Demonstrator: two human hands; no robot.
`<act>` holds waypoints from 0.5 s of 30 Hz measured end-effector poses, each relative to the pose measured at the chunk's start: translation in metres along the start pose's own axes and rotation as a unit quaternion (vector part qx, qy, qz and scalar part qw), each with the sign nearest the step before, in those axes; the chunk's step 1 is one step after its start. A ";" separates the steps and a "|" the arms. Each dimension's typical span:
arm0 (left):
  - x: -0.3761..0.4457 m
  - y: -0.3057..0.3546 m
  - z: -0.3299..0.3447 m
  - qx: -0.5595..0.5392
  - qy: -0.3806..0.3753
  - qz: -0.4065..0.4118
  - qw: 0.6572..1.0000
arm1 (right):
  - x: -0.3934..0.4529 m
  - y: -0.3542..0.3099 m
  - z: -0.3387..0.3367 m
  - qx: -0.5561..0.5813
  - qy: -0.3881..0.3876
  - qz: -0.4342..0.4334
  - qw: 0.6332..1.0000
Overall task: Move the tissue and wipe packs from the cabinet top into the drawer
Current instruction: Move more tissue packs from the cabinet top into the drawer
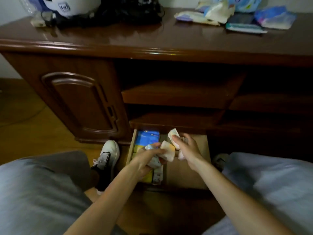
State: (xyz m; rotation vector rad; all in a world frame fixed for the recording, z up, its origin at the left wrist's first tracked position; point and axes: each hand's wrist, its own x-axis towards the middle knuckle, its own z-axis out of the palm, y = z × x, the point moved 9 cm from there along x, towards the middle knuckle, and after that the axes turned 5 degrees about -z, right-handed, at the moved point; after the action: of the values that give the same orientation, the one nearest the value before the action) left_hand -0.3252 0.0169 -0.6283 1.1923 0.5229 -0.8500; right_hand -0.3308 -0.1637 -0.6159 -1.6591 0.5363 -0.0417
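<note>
1. The left hand (149,160) grips a small pale tissue pack (167,152) over the open drawer (188,173), fingers curled round its lower end.
2. The right hand (186,148) pinches another small pack (173,133) between thumb and fingers, just above the drawer's back edge; the two packs are close together, nearly touching.
3. These packs look light, soft and crinkly, so by my judgement they would crush or slip out of a loose pinch; holding across the flat middle seems safest.
4. Inside the drawer's left side a blue pack (148,137) and yellow packs (147,177) already lie in a row; the right side shows bare board.
5. On the cabinet top (118,43), far right, a heap of tissue and wipe packs (237,16) waits, well apart from both hands.
6. A dark bag (118,12) sits at the left of that top.
</note>
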 end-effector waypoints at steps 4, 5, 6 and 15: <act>0.041 -0.029 -0.035 -0.034 0.078 -0.016 0.996 | 0.022 0.074 -0.001 -0.015 0.007 0.078 0.997; 0.049 -0.031 -0.045 -0.039 0.106 -0.013 0.993 | 0.028 0.090 -0.003 -0.040 0.009 0.096 0.995; 0.056 -0.033 -0.054 -0.046 0.128 -0.011 0.991 | 0.035 0.104 -0.006 -0.074 0.015 0.105 0.992; 0.108 -0.047 -0.080 -0.046 0.182 0.008 0.982 | 0.072 0.182 -0.019 -0.245 0.024 0.103 0.964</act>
State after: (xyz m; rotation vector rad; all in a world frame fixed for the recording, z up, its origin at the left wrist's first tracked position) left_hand -0.2925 0.0546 -0.7620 1.2698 0.8396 -0.5875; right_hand -0.3315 -0.2187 -0.8042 -2.0760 0.7999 0.2204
